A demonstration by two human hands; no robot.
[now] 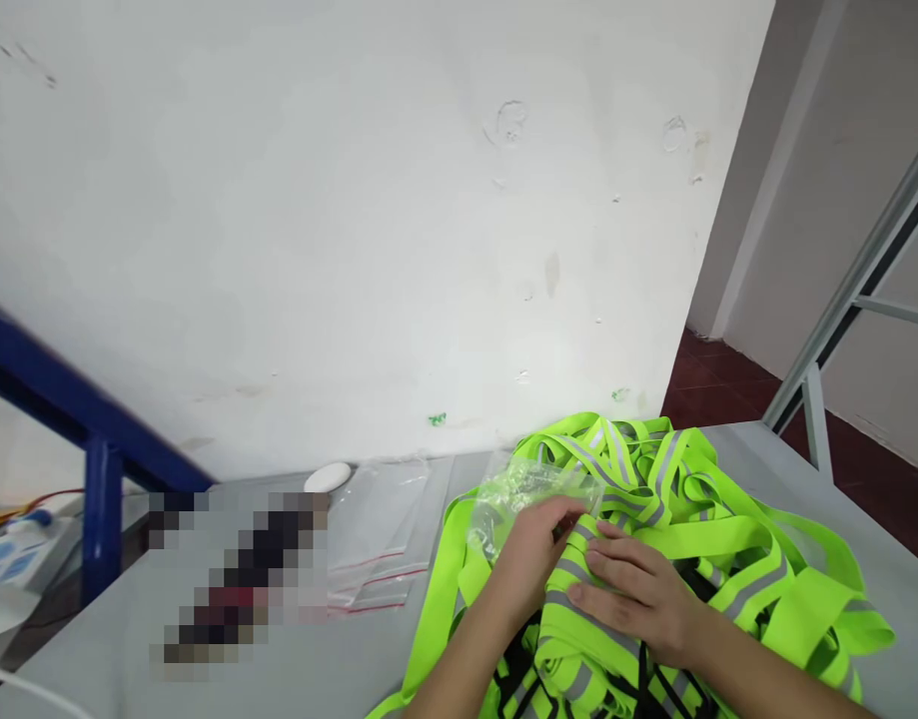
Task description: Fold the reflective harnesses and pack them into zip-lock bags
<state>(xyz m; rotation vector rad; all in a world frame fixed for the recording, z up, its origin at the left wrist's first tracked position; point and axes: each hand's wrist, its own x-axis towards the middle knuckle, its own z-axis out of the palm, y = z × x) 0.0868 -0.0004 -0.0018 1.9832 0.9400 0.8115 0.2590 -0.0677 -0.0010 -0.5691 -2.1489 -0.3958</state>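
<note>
A smooth grey tabletop (384, 659) spreads beneath both hands. Around them and beyond lies a tangled heap of fluorescent yellow-green straps with silver-grey stripes (735, 534). A thick folded bundle of the same striped strap (589, 624) sits directly under the hands: the left hand (537, 544) curls at its far end, the right hand (642, 589) lies fingers-extended across its top, close together; whether either grips, I cannot tell. Left of the hands lie flat clear plastic bags with red seal lines (380, 524); just beyond the left hand, a crumpled clear plastic bag (503, 499); farther left, a small white oval object (328, 477).
</note>
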